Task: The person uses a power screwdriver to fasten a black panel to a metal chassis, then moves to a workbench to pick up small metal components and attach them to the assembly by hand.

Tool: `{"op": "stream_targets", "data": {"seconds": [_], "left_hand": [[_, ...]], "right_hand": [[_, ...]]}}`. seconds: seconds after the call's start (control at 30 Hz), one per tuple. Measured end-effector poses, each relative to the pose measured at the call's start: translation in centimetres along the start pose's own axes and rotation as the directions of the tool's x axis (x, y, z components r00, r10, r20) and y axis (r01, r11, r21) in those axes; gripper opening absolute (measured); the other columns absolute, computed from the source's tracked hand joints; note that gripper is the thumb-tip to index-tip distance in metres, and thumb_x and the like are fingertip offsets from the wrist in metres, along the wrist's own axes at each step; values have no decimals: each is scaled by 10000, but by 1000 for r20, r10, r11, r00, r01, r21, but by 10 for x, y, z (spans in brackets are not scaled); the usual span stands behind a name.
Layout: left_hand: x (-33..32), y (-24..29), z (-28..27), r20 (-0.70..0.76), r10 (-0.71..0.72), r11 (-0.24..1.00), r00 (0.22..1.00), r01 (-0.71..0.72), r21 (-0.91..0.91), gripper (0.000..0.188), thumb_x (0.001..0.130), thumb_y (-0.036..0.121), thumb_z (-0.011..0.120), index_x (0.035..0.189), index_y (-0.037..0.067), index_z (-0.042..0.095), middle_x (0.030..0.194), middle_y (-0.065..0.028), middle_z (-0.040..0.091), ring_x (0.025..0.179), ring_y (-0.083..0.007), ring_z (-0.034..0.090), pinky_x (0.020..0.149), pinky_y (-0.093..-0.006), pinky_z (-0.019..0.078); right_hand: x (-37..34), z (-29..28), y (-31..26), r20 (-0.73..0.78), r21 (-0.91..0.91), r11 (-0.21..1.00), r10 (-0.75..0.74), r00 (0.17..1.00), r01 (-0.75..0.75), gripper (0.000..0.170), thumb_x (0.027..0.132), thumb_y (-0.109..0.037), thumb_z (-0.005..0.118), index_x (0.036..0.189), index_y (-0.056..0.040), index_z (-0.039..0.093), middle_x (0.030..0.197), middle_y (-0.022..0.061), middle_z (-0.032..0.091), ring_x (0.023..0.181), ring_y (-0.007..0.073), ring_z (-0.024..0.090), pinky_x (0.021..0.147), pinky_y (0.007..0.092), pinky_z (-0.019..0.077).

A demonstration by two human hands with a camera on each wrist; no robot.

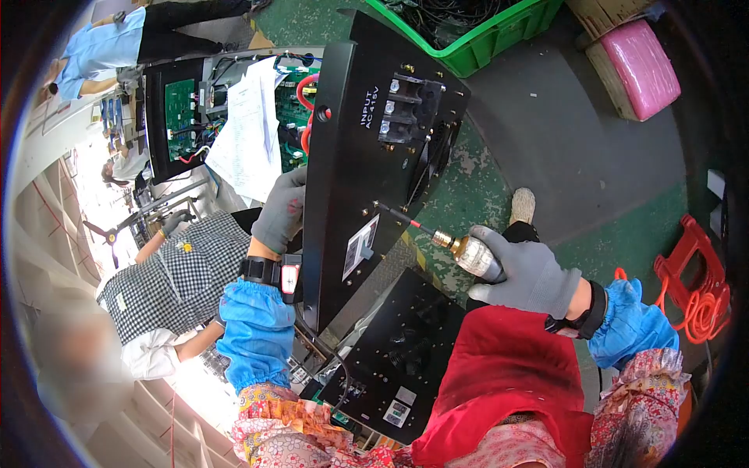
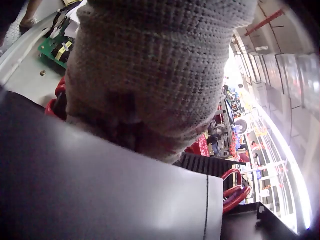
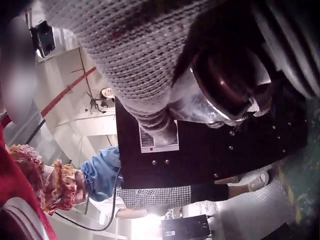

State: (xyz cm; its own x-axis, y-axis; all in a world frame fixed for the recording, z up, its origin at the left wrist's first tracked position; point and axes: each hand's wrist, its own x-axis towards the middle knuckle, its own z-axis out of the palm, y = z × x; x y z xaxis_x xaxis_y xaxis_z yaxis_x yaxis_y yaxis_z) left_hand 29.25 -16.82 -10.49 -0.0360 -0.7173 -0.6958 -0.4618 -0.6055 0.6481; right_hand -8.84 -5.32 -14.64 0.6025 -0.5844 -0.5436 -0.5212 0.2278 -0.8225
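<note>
My gloved right hand (image 1: 530,269) grips a power screwdriver (image 1: 477,256) with a clear, worn body and brass-coloured nose. Its long bit slants up to the left, with the tip at a small screw (image 1: 376,204) on a black metal panel (image 1: 335,234). The panel stands tilted and bears the print "INPUT AC 415V", a black terminal block (image 1: 409,109) and a white label (image 1: 360,248). My gloved left hand (image 1: 279,214) holds the panel's left edge, its fingertips hidden behind it. In the right wrist view the glove and screwdriver body (image 3: 200,100) overlap the panel (image 3: 200,160).
Behind the panel lie paper sheets (image 1: 248,132), green circuit boards (image 1: 181,117) and red cables (image 1: 306,93). Another black panel (image 1: 398,351) sits below. A person in a checked apron (image 1: 179,265) works at left. A green crate (image 1: 499,43) and red stand (image 1: 690,257) are right.
</note>
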Motion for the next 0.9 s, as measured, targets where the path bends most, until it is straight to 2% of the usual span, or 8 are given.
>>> {"op": "stream_targets", "data": {"seconds": [0.03, 0.13, 0.3, 0.53, 0.63, 0.73, 0.9], "left_hand": [[-1, 2, 1, -4, -2, 1000, 1000, 2, -5, 289, 878, 15, 620, 1153, -64, 655, 936, -78, 714, 722, -113, 679, 619, -219, 547], [-1, 2, 3, -13, 3, 1000, 1000, -4, -20, 285, 875, 10, 619, 1148, -64, 655, 927, -78, 712, 720, -112, 678, 620, -220, 547], [-4, 9, 8, -41, -18, 1000, 999, 18, 8, 278, 873, 20, 630, 1139, -57, 659, 922, -68, 711, 717, -106, 674, 617, -217, 544], [-1, -1, 2, -26, 26, 1000, 999, -26, 6, 269, 877, 41, 630, 1134, -32, 661, 909, -40, 700, 716, -85, 658, 611, -208, 527], [-1, 0, 3, -25, 16, 1000, 1000, -16, 9, 274, 877, 44, 630, 1140, -23, 661, 913, -36, 699, 719, -82, 657, 614, -206, 526], [-1, 1, 2, -17, 19, 1000, 1000, -19, 17, 285, 879, 37, 627, 1157, -17, 661, 923, -35, 701, 723, -81, 657, 620, -207, 527], [2, -7, 0, -7, 25, 999, 1000, -25, -22, 305, 889, 24, 618, 1189, -16, 654, 947, -37, 705, 738, -77, 655, 638, -208, 530]], "right_hand": [[0, 1, 0, -29, 15, 1000, 4, 1000, -4, 867, 725, -397, 796, 1463, -118, 437, 843, 230, 698, 848, 431, 696, 768, 477, 555], [-1, -5, -2, 59, -31, 1000, 3, 998, -1, 842, 822, -463, 716, 1492, -102, 355, 1094, 252, 681, 888, 423, 698, 804, 480, 549], [0, -4, -2, 68, -65, 998, 19, 997, -15, 844, 823, -471, 709, 1494, -101, 354, 1123, 255, 671, 888, 423, 696, 802, 479, 549], [-1, -7, -7, 65, -79, 997, 25, 998, -20, 843, 821, -464, 709, 1493, -99, 353, 1120, 248, 673, 887, 418, 699, 809, 473, 550], [0, 0, -3, -46, -8, 1000, -3, 999, 2, 866, 724, -400, 802, 1457, -111, 445, 823, 226, 694, 834, 427, 694, 752, 477, 554], [0, -7, -5, 62, -82, 997, 8, 998, -3, 844, 819, -462, 710, 1488, -93, 352, 1105, 244, 677, 882, 419, 698, 807, 469, 551], [0, -5, -3, 39, -72, 997, -13, 999, 16, 848, 816, -463, 715, 1485, -88, 355, 1098, 241, 678, 875, 416, 699, 799, 472, 550]]}}
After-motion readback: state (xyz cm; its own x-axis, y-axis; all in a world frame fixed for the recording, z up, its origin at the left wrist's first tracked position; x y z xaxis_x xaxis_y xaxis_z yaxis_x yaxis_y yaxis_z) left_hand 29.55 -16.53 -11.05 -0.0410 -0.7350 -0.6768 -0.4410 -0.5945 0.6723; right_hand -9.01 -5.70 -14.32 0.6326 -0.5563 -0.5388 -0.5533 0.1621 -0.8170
